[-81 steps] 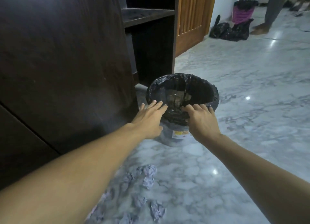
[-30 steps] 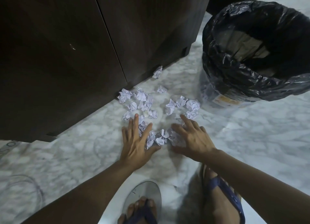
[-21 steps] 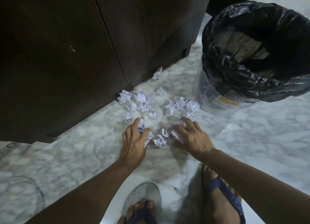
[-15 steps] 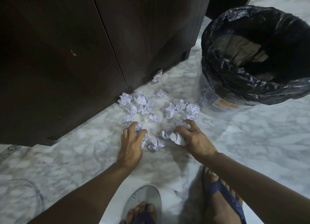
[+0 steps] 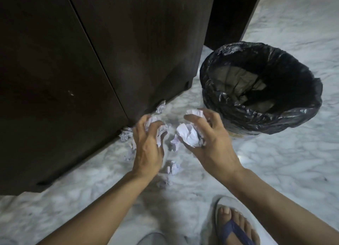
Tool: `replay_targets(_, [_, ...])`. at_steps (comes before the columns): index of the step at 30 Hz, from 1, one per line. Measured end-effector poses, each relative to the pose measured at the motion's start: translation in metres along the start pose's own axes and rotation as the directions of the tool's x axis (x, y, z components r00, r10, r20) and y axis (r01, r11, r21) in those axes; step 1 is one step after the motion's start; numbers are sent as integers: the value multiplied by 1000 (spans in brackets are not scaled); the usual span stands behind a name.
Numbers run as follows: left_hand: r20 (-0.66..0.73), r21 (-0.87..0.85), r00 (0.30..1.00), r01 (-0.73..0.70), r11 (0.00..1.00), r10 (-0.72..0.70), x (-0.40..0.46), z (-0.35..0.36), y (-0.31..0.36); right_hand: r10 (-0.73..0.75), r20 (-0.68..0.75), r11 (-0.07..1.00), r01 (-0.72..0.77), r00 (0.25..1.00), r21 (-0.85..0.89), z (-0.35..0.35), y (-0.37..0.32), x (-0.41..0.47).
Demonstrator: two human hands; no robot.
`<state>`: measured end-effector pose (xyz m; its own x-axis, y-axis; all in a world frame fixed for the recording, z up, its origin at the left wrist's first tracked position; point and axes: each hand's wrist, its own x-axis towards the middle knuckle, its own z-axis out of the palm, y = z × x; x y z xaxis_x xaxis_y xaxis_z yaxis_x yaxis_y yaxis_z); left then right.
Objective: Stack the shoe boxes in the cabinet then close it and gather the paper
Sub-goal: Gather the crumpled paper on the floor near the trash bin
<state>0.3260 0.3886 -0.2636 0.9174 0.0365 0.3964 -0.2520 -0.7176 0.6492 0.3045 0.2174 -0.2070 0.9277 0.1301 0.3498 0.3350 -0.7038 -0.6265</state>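
Clearly, crumpled paper [image 5: 189,135] is clutched in the curled fingers of the right hand [image 5: 209,142], and more balls are gripped by the left hand [image 5: 146,144]. Other balls [image 5: 171,168] are left scattered on the floor [image 5: 275,171] by the closed cabinet [image 5: 91,61], near the bin [image 5: 260,87]. Being light, soft and springy, the paper is best scooped in bunches and squeezed gently.

The crumpled white paper balls [image 5: 189,136] I hold look faintly lilac. Dark brown wooden cabinet doors [image 5: 113,48], a glossy black plastic bin liner [image 5: 256,114], grey-veined white marble floor [image 5: 275,162], my blue-strapped white sandal [image 5: 233,228].
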Motion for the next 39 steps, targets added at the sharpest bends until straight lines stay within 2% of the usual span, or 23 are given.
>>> replay_targets(5, [-132,-153,985,-131,980,112,64,-2,63,28,-202,999,-33,979,-20,-53,-10,45])
replay_targets(10, [-142,-250,972,-218,943,187,113,9,125,208,-238,978,-198,949,67,-100,1,75])
replay_targets(12, [-125,-295,974,-220,930,191,125,16,146,251,-248,968,-249,936,39,-113,12,83])
replay_targets(14, [-31,-345,988,-152,926,150,135,25,164,304,-239,950,-314,922,-1,-121,28,89])
replay_targets(16, [129,-375,986,-46,926,101,144,37,172,362,-220,926,-376,906,-28,-126,44,92])
replay_targets(18, [290,-401,955,64,914,60,150,46,174,410,-191,905,-424,892,-38,-129,58,90])
replay_targets(20, [387,-408,920,121,905,52,150,48,175,429,-162,894,-444,888,-68,-131,66,86])
replay_targets(23, [433,-422,901,185,887,18,151,49,176,422,-176,896,-438,889,-66,-135,71,81])
replay_targets(26, [371,-493,927,252,833,-61,154,51,181,432,-262,892,-452,863,-21,-136,69,77])
replay_targets(29, [350,-488,928,299,820,-129,155,52,190,410,-307,904,-428,859,9,-131,63,74])
replay_targets(33, [260,-591,953,284,755,-156,155,50,184,352,-357,933,-355,865,60,-122,52,67])
replay_targets(36, [127,-669,969,241,703,-212,155,36,164,231,-429,973,-207,873,104,-106,31,60])
replay_targets(39, [59,-696,965,223,682,-255,141,17,128,42,-467,997,-7,883,76,-84,5,49])
